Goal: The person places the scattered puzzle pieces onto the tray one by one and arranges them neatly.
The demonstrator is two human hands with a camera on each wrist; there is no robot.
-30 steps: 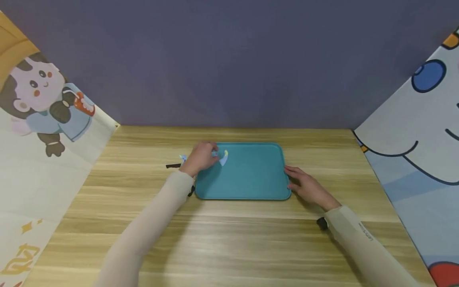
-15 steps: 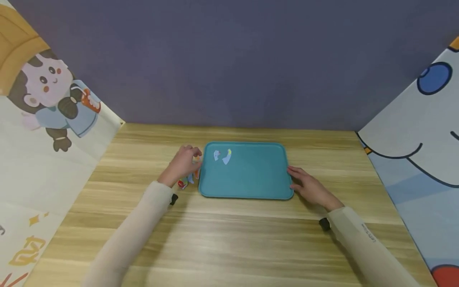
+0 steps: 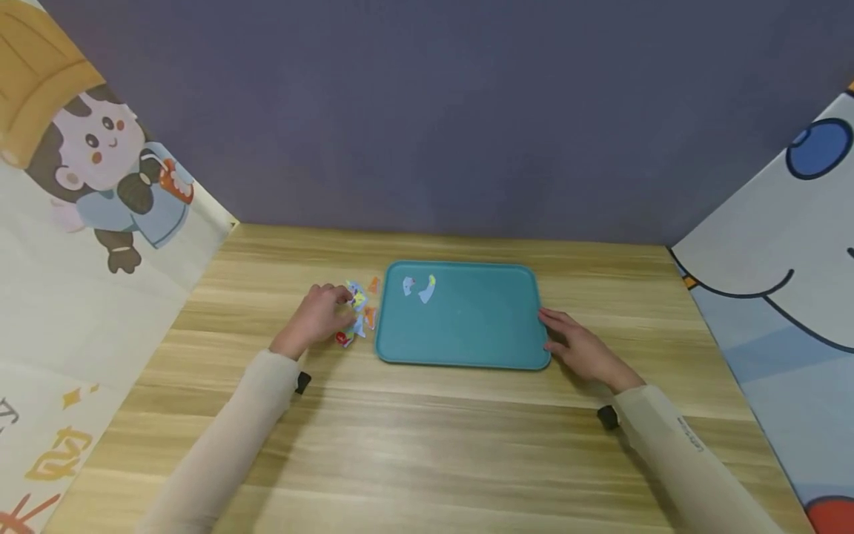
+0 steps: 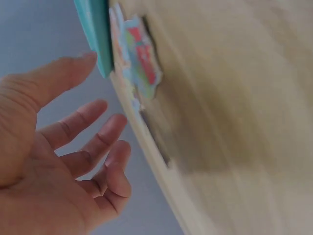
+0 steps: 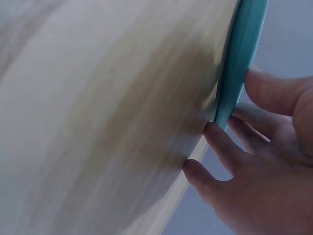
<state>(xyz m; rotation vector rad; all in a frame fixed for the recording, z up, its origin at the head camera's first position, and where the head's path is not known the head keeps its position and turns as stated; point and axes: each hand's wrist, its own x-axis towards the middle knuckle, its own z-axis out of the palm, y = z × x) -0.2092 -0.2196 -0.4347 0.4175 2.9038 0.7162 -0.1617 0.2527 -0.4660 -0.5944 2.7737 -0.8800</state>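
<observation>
A teal tray [image 3: 460, 315] lies on the wooden table. On its upper left sit two small light-blue puzzle pieces, one pale piece [image 3: 408, 285] and one curved piece with a yellow tip [image 3: 428, 288]. My left hand [image 3: 315, 319] hovers left of the tray over a cluster of loose colourful puzzle pieces [image 3: 359, 326]. In the left wrist view its fingers [image 4: 88, 152] are loosely bent, with nothing between them. My right hand [image 3: 580, 348] rests against the tray's right edge, thumb and fingertips touching the rim [image 5: 239, 63] in the right wrist view.
The wooden table [image 3: 434, 445] extends in front of the tray and to both sides. A dark blue-grey wall [image 3: 454, 119] rises behind it. Cartoon-printed panels stand at the left [image 3: 100, 245] and right [image 3: 780, 274].
My left hand has let go of the pale piece on the tray, then moved left to the loose pieces beside it. My right hand stays at the tray's right edge.
</observation>
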